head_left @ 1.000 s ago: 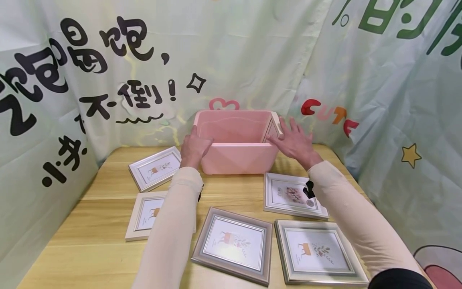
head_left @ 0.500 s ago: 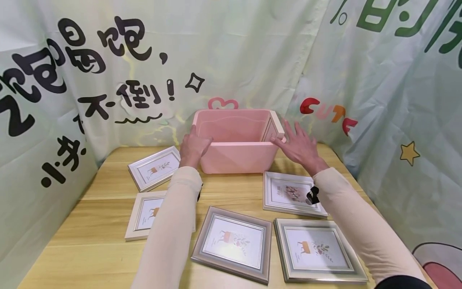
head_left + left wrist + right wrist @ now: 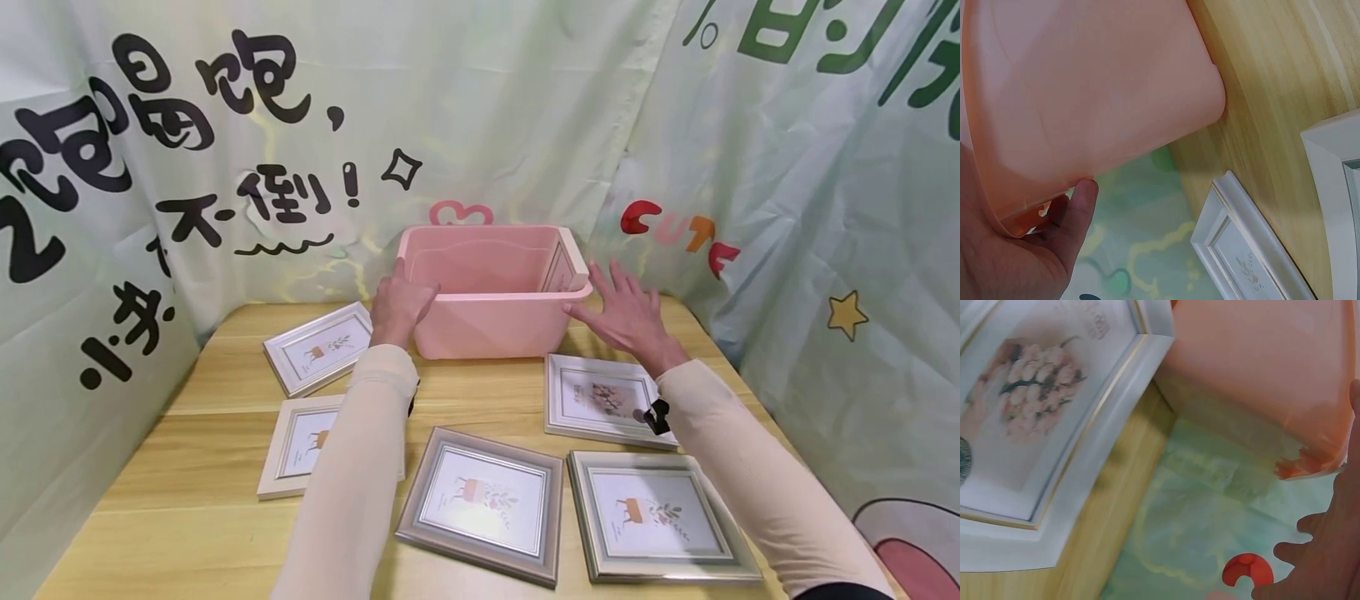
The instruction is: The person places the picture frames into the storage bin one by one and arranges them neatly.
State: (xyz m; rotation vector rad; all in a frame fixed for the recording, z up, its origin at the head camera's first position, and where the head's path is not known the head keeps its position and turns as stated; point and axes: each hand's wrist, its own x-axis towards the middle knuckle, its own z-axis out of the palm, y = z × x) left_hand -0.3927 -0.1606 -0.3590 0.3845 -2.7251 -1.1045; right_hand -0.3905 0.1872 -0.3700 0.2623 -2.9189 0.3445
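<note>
Cream frame (image 3: pixel 298 450) lies flat toward the left edge of the desk (image 3: pixel 172 500), partly under the left sleeve; its broad border looks stiff and should give fingers an easy pinch. Just beyond, toward the far left corner, a white frame (image 3: pixel 317 350) lies tilted; it looks light, best lifted by two opposite sides, clear of the picture.

Left hand (image 3: pixel 402 302) grips the left end of the pink bin (image 3: pixel 491 327), fingers curled over its rim. The brown-grey frame (image 3: pixel 429 481) lies near the front edge; its shiny face is probably fragile and slippery, so the raised border is the safer hold.

The bin stands by the middle of the far edge. It looks like thin plastic, light and slightly flexible, steadiest held by both end rims. Inside, against its right end wall, an upright frame (image 3: pixel 572 260) pokes above the rim; that projecting edge would be the place to pinch.

Right of the bin's front, a flower-picture frame (image 3: pixel 592 398) lies flat, likely rigid. Right hand (image 3: pixel 626 317) is spread and released beside the bin; whether its thumb touches the wall I cannot tell. Nearest the front right corner, a champagne frame (image 3: pixel 660 567) looks heavier, suiting two hands.
</note>
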